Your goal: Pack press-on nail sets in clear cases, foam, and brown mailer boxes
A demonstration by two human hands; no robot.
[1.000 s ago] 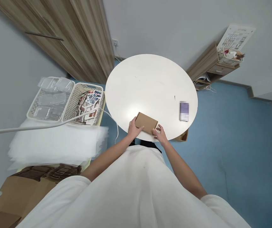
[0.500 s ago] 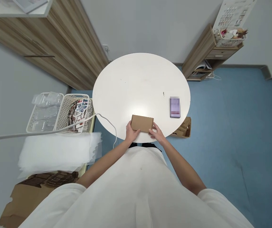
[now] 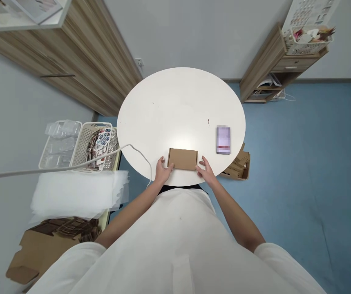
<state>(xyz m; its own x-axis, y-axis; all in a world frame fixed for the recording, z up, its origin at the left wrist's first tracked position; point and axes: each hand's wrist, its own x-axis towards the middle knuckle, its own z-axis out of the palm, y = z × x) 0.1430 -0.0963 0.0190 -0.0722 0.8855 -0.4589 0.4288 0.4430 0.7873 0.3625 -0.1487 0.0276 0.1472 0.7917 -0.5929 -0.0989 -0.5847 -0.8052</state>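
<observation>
A small brown cardboard box (image 3: 182, 159) lies flat and closed on the white oval table (image 3: 175, 98), near its front edge. My left hand (image 3: 163, 172) is at the box's left end with fingers apart; its thumb is at the lower left corner. At the right end is my right hand (image 3: 206, 169), its fingers spread and the thumb close to the lower right corner. Whether either thumb touches the cardboard I cannot tell. Neither hand is wrapped around the box.
A phone (image 3: 223, 140) with a blurred screen lies on the table's right side. A white cable (image 3: 114, 152) crosses the left edge. Baskets (image 3: 85, 141), white sheets (image 3: 77, 192) and flattened cardboard (image 3: 40, 253) are at the left. A carton (image 3: 239, 165) of cardboard stands below the table's right edge.
Both hands have loosened from the box and moved outward, the left one more. The box now rests on the table between them. The view has shifted slightly.
</observation>
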